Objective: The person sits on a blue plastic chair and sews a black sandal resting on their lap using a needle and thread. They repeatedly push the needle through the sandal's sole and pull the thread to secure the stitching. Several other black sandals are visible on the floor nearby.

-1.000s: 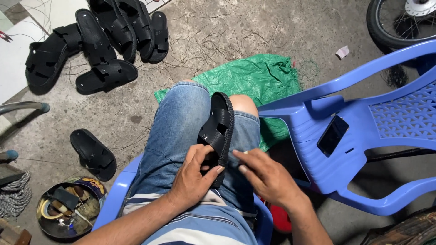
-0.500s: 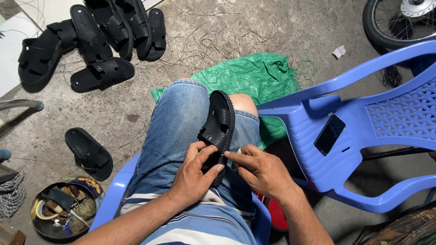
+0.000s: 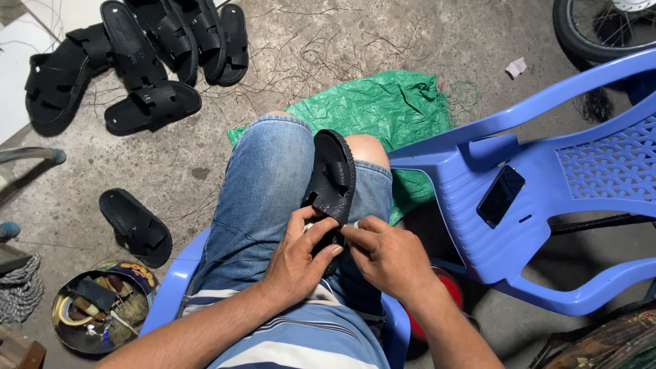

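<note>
Our left hand (image 3: 301, 256) pinches the near end of the black sandal (image 3: 331, 184), which lies lengthwise between our denim-clad knees. Our right hand (image 3: 386, 256) has closed in over the last second: it sat slightly apart on the thigh and now its fingers (image 3: 355, 229) meet the left thumb at the sandal's heel, pressed narrow on something too small to tell. So the work has settled onto that one spot. A phone (image 3: 501, 195) rests on the blue plastic chair (image 3: 540, 225); more black sandals (image 3: 137, 61) lie on the concrete floor (image 3: 225, 157).
</note>
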